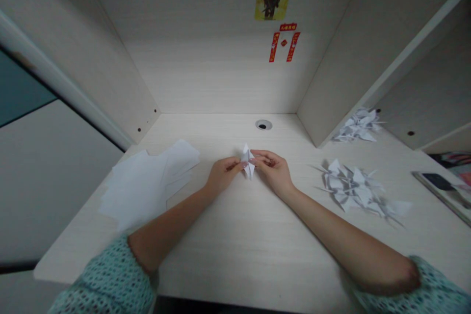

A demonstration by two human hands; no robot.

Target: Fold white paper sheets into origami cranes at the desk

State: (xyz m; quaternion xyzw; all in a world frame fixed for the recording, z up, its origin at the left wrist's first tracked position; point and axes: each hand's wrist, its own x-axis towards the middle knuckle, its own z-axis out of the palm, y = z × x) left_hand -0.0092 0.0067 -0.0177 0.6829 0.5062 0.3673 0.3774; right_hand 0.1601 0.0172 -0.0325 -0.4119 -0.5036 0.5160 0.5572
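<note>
A small white folded paper piece (248, 161) is held just above the pale wooden desk (235, 245), near its middle. My left hand (222, 174) pinches its left side with closed fingers. My right hand (272, 167) grips its right side and top edge, fingers also closed. Both forearms reach in from the bottom of the view, with teal knit sleeves pushed up to the elbows.
A loose stack of white paper sheets (147, 181) lies to the left. A pile of folded paper cranes (353, 189) lies to the right, another pile (358, 126) on a side shelf. A cable hole (263, 124) sits at the back. A dark phone (437, 181) rests far right.
</note>
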